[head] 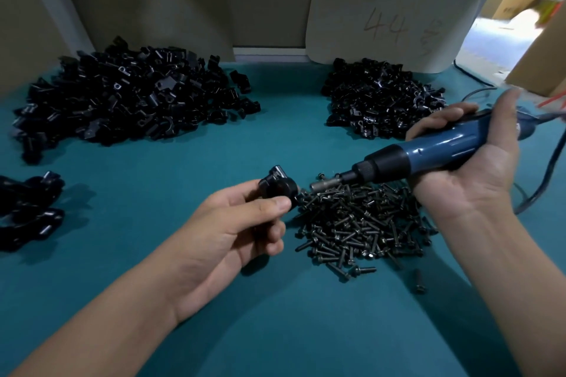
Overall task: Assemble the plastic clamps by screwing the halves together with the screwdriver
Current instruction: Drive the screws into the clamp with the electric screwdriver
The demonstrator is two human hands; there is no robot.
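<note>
A black plastic clamp [277,187] is pinched between the thumb and fingers of the left hand [232,232] just above the teal tabletop [183,162], at the left edge of a heap of dark screws [361,223]. A blue electric screwdriver [428,153] is gripped in the curled right hand [471,168], its metal bit pointed left at the clamp and held just apart from it. Whether a screw is already seated in the clamp cannot be told. Two large heaps of loose clamp halves are seen at the far side, one far left [128,98] and one far right [382,98]. A smaller cluster of black pieces [27,211] lies at the left edge, possibly finished clamps. Judging by the heaps, most of the work appears to remain. A card marked "44" [389,18] is propped against the far wall.
</note>
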